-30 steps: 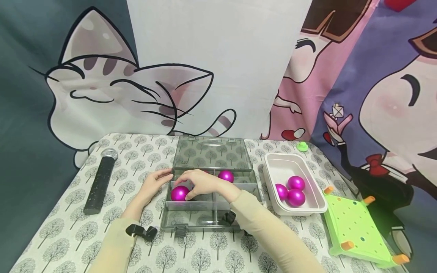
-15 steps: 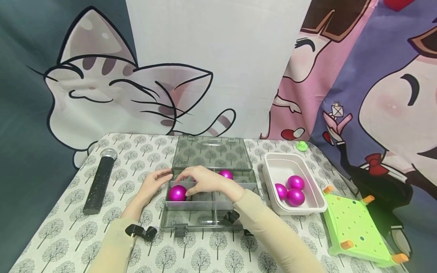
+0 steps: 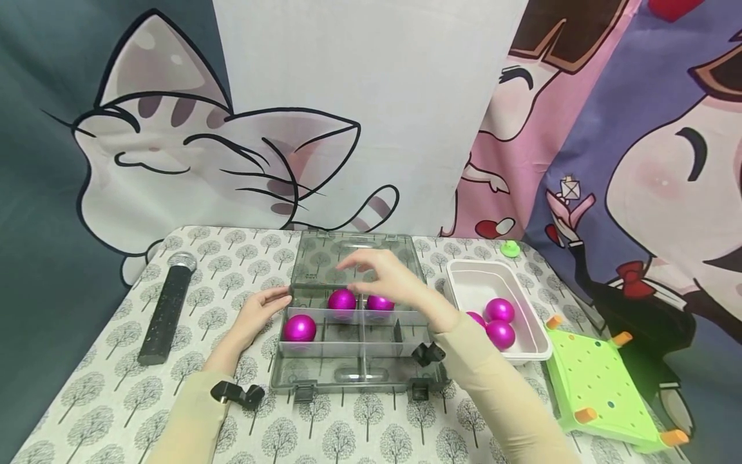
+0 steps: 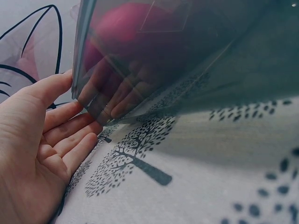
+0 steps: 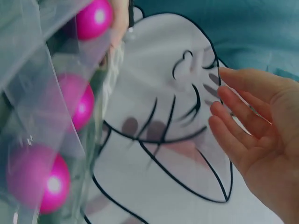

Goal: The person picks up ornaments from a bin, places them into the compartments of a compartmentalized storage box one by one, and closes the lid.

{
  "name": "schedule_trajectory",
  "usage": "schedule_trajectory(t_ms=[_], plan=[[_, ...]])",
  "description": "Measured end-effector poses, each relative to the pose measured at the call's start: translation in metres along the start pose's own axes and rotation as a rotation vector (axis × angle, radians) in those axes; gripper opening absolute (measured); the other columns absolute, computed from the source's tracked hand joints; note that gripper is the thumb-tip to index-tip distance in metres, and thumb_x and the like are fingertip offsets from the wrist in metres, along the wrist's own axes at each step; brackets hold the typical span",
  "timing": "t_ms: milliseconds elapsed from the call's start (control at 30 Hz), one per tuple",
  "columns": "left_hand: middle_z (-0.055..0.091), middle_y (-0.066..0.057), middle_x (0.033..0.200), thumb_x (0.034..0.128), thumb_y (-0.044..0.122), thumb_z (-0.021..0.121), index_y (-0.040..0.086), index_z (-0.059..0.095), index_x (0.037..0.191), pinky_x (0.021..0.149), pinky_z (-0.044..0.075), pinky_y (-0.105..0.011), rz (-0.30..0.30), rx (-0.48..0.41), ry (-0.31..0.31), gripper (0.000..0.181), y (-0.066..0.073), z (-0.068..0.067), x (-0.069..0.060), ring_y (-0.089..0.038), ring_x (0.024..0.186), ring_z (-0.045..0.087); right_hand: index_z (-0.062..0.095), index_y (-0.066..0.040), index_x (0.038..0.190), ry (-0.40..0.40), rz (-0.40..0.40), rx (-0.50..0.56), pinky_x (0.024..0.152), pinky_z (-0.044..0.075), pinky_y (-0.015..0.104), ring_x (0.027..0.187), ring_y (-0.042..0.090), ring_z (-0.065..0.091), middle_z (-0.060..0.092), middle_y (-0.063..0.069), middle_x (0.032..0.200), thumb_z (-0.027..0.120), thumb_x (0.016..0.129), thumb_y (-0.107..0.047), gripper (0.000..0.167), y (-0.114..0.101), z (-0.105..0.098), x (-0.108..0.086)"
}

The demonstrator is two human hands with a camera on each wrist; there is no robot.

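Observation:
A smoky see-through compartment case (image 3: 315, 371) lies with its lid (image 3: 324, 258) folded back. One shiny magenta ball (image 3: 299, 329) sits in the left middle compartment. Two more, a left ball (image 3: 342, 301) and a right ball (image 3: 379, 305), occupy the back row on either side of the divider. My left hand (image 3: 255, 317) rests at the case's left side, its fingertips touching the wall, as the left wrist view shows too. Raised above the back row, my right hand (image 3: 387, 278) has loosely bent fingers with nothing between them; in the right wrist view the hand (image 5: 261, 123) is clear of the balls.
Right of the case stands a white bin (image 3: 459, 278) holding several magenta balls (image 3: 501, 334), partly behind my right sleeve. A green pegged stool-like piece (image 3: 603, 380) is farther right. A small green duck (image 3: 510, 249) sits behind; a black microphone (image 3: 165, 316) lies left.
My right hand has left the ball in the left middle compartment and risen up and to the right, uncovering the back-left ball. My left hand stays at the case's side.

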State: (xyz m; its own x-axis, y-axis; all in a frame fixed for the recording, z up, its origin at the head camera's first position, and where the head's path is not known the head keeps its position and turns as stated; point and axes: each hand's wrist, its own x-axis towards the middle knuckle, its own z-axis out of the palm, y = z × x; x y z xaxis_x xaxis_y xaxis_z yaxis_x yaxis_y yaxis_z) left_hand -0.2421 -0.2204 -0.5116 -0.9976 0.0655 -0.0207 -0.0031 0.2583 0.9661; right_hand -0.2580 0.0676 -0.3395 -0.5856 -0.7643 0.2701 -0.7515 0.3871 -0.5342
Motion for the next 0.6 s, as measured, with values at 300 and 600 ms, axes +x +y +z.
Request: schedule_trajectory(t_ms=[300,600], plan=[[0.050,-0.026,0.142,0.0964,0.030,0.062,-0.004,0.047,0.140,0.115,0.034,-0.051,0.003,-0.013,-0.003,0.057,0.000,0.002,0.000,-0.040,0.134,0.047,0.068,0.003,0.107,0.266,0.023,-0.037,0.089,0.058,0.039,0.102,0.030,0.067,0.072,0.016,0.108,0.071,0.082,0.003,0.025,0.026,-0.038,-0.031],[0.052,-0.025,0.141,0.0965,0.029,0.062,-0.005,0.048,0.139,0.114,0.036,-0.049,0.014,0.002,0.009,0.056,0.001,0.000,-0.001,-0.039,0.132,0.049,0.071,0.001,0.103,0.447,0.211,-0.069,0.078,0.060,0.029,0.089,0.034,0.071,0.073,0.018,0.103,0.070,0.083,0.004,0.020,0.057,-0.076,-0.075]])
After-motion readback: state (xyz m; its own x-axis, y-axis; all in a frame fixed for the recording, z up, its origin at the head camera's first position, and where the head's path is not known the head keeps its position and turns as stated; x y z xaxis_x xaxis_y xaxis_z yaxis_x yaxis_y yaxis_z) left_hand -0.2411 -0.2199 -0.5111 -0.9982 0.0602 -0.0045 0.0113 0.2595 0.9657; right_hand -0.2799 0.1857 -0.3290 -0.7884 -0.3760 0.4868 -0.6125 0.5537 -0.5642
